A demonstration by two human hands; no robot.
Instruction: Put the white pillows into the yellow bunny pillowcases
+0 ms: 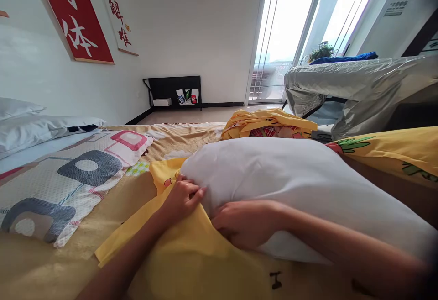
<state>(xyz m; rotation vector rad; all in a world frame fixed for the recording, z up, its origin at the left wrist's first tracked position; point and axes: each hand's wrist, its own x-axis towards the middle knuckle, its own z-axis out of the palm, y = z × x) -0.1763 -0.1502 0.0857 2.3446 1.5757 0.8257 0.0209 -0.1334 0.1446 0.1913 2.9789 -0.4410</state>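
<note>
A plump white pillow (290, 186) lies across the bed in front of me. A yellow pillowcase (185, 254) is bunched round its near left end. My left hand (183, 197) is closed on the yellow fabric at the pillow's corner, fingers curled over the edge. My right hand (244, 222) presses against the pillow's near side, its fingers tucked under the yellow cloth, so what they grip is hidden.
A patterned sheet (68, 176) with grey and pink shapes covers the bed's left side, with white pillows (30, 126) beyond. More yellow printed bedding (270, 124) is heaped farther back. A silver-covered object (359, 90) stands at right; a black shelf (174, 92) sits by the wall.
</note>
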